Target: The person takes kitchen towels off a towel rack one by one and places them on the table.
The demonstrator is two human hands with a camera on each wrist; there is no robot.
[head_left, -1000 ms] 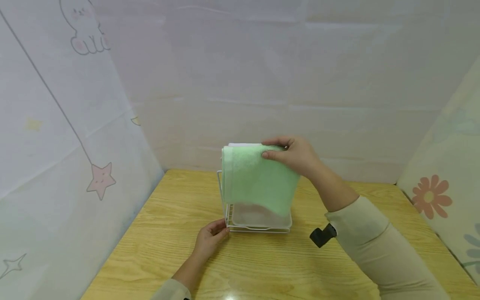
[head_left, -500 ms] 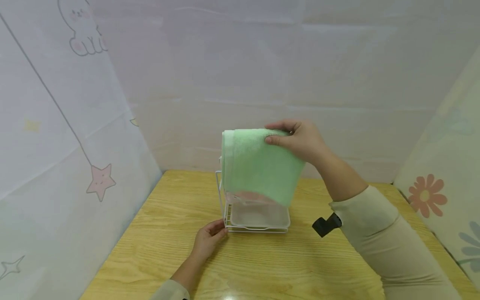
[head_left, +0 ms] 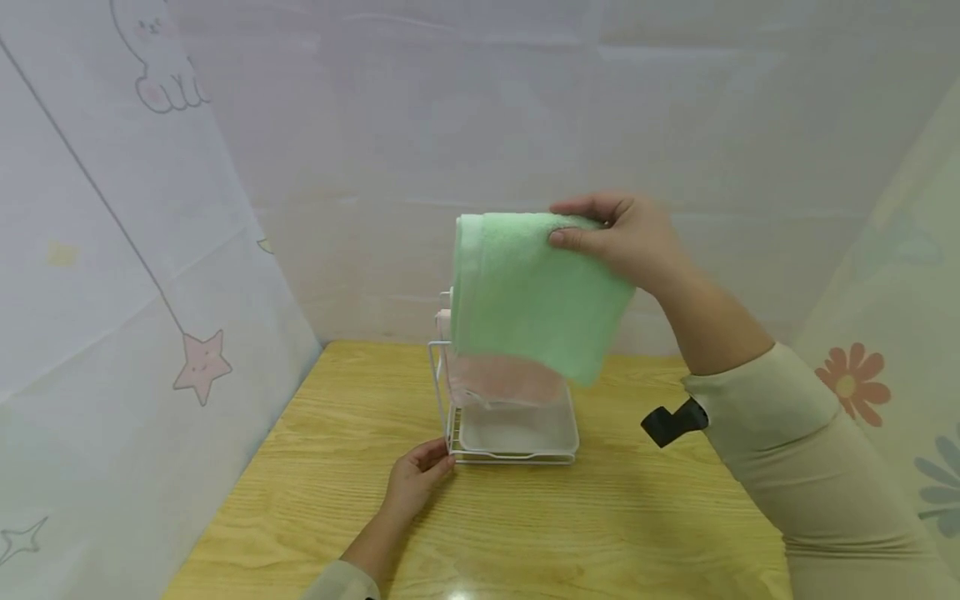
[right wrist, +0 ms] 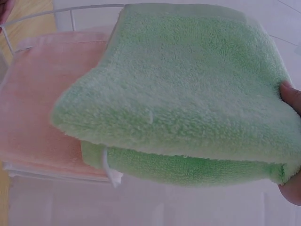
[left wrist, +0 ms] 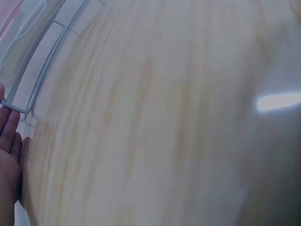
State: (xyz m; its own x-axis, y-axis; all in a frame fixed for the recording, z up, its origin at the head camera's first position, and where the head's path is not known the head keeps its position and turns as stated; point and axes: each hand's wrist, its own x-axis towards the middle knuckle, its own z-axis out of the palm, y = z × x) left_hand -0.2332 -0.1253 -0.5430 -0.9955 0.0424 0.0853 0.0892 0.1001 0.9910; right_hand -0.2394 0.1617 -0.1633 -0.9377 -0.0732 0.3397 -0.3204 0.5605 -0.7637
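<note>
My right hand pinches a folded light green towel by its upper right edge, thumb in front and fingers behind. The towel hangs raised over a white wire rack. Behind and below it, a folded pink towel hangs on the rack, partly covered in the head view; the right wrist view shows more of this pink towel. A whitish shallow tray sits in the rack's base. With thumb and fingers, my left hand holds the rack's front left corner.
The rack stands on a wood-grain table. Pale printed cloth walls enclose the back and both sides. A black band piece sticks out from the right sleeve.
My right hand has lifted the green towel up and slightly right, uncovering more of the pink towel and the tray. The left hand has stayed at the rack's corner.
</note>
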